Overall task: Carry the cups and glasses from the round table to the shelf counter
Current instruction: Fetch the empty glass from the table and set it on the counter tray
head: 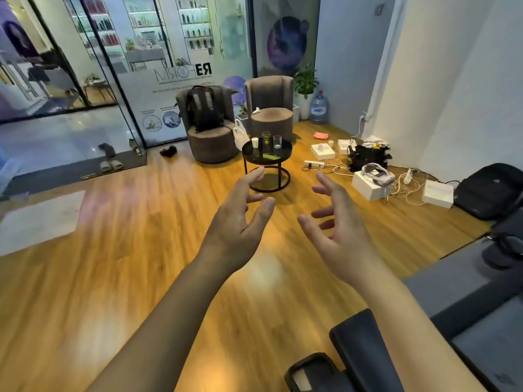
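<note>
A small black round table (pixel 283 158) stands across the wooden floor, in front of two brown armchairs. On it stand a white paper cup (pixel 254 142), a tall glass with yellow liquid (pixel 266 138) and a clear glass (pixel 277 142). A green item (pixel 269 157) lies near the table's front edge. My left hand (pixel 240 219) and my right hand (pixel 336 219) are stretched out in front of me, palms facing each other, fingers apart and holding nothing. Both hands are well short of the table. No shelf counter is in view.
A black backpack (pixel 205 108) sits on the left armchair (pixel 210 142). White boxes (pixel 370 188), a headset, a power strip (pixel 314 164) and tangled cables litter the floor right of the table. A dark bench (pixel 365 349) and grey mat lie at lower right. Glass walls stand at left.
</note>
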`<state>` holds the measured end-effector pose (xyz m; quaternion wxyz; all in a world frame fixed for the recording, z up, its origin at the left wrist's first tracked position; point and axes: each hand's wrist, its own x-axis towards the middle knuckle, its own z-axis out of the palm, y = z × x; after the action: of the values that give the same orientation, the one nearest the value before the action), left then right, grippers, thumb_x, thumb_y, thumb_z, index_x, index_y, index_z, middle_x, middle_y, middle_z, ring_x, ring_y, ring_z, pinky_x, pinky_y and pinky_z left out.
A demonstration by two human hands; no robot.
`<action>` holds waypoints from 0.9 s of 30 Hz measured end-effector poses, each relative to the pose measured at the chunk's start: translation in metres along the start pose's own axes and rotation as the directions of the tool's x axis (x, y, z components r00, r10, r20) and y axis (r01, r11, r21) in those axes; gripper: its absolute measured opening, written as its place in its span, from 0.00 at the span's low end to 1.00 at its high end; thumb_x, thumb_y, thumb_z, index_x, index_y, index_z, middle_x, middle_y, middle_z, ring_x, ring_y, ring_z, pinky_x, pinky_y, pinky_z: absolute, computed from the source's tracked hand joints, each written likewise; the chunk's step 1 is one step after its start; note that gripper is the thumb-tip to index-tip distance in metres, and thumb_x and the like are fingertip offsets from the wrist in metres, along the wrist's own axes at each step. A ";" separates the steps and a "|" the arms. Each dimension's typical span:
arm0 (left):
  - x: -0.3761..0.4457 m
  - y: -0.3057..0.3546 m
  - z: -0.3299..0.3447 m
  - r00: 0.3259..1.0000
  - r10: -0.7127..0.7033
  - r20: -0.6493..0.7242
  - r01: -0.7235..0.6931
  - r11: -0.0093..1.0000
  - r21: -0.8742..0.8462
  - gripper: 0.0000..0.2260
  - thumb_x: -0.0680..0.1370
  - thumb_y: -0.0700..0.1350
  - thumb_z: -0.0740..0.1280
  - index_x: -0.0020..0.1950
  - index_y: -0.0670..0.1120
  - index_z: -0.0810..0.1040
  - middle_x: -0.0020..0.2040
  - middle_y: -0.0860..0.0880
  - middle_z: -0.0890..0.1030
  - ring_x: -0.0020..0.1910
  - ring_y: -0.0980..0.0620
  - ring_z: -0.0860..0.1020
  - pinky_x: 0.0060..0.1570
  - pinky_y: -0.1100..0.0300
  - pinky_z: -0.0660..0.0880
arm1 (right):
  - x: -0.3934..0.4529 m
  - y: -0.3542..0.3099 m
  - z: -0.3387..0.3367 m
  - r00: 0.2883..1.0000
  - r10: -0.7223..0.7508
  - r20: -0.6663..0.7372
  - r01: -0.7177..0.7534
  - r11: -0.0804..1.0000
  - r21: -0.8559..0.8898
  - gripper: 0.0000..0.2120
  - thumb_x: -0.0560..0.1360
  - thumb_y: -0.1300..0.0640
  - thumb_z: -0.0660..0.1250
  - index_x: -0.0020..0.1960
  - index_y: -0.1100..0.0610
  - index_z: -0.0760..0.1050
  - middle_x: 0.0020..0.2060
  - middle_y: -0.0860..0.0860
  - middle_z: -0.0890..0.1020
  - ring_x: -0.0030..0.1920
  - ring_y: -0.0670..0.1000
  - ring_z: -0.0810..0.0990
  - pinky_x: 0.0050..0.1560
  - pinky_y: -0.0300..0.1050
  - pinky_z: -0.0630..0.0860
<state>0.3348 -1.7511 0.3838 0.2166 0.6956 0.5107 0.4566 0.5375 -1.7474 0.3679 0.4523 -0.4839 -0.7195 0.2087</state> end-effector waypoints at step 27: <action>0.499 -0.310 -0.018 0.988 0.027 0.155 -0.030 0.999 0.017 0.22 0.80 0.69 0.56 0.73 0.79 0.55 0.71 0.77 0.65 0.68 0.72 0.71 0.55 0.70 0.73 | 0.496 0.189 0.189 0.991 0.116 0.060 -0.114 0.993 -0.039 0.35 0.74 0.34 0.62 0.76 0.29 0.50 0.69 0.36 0.68 0.56 0.39 0.77 0.46 0.39 0.81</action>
<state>0.1916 -1.1813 0.3615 0.2422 0.7381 0.4869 0.3992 0.4113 -1.1988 0.3557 0.4081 -0.5258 -0.7078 0.2366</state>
